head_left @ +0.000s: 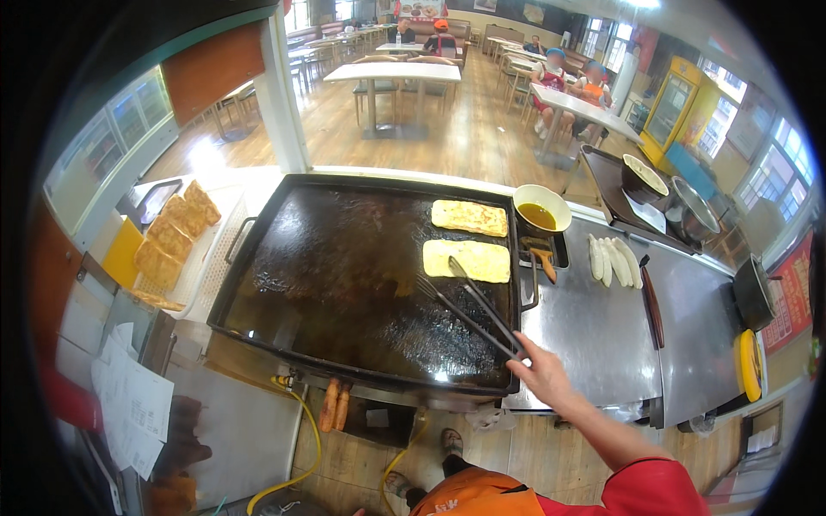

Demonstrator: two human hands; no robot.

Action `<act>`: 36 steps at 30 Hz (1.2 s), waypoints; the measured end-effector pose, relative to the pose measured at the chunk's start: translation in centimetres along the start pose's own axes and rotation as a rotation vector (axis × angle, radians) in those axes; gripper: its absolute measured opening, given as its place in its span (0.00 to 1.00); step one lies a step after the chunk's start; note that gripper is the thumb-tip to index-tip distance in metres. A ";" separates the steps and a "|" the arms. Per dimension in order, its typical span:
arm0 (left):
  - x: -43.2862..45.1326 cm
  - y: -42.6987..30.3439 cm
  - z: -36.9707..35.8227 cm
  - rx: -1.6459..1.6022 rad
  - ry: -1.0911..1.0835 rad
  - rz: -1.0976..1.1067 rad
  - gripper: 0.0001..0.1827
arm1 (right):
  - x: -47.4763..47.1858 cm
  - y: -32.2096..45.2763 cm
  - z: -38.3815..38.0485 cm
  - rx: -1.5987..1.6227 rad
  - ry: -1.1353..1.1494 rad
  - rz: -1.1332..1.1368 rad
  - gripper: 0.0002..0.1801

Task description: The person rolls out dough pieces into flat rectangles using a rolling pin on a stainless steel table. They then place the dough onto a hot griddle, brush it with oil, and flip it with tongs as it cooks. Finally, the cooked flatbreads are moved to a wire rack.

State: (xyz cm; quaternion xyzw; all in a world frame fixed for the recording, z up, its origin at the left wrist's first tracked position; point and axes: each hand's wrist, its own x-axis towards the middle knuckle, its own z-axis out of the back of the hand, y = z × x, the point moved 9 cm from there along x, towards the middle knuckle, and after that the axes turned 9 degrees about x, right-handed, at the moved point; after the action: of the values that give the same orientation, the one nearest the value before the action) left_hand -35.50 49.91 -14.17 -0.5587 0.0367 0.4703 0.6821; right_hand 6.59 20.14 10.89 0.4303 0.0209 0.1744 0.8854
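Observation:
My right hand (545, 374) grips metal tongs (481, 316) whose arms stand apart. One tip overlaps the lower pale-yellow rectangular flatbread (474, 263); whether it touches I cannot tell. The other tip is over the dark griddle (329, 271), left of that piece. Just behind lies a second rectangular flatbread (470, 218), browned in patches. Both pieces rest at the griddle's right side. Of my left hand (359, 513), only what seems a fingertip shows at the bottom edge.
Right of the griddle are a bowl of yellow oil (537, 216), a wooden-handled brush (545, 261), white dough strips (606, 261) and a dark wooden rolling pin (652, 303). Browned flatbreads (171, 238) fill a white basket (219, 258) at left. A yellow hose (316, 445) runs below.

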 end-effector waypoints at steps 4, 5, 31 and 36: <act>1.2 1.6 -1.5 0.077 0.037 0.033 0.22 | 1.4 -3.6 4.5 -0.329 -0.008 0.022 0.28; 1.8 2.6 -1.8 0.102 0.031 0.035 0.22 | 1.8 -4.2 5.2 -0.356 -0.004 0.020 0.27; 6.9 -9.1 -3.5 0.327 -0.135 -0.220 0.26 | 3.8 -4.8 8.9 -0.152 0.081 0.049 0.31; 14.7 -13.9 -1.6 0.500 -0.201 -0.422 0.30 | -3.1 2.3 -2.1 -0.005 0.579 -0.012 0.32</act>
State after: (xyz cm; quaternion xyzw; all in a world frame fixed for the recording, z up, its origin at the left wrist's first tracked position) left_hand -17.09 58.38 -13.17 -0.3203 -0.0328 0.3478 0.8806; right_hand 2.63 22.04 10.94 0.3602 0.2748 0.2848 0.8448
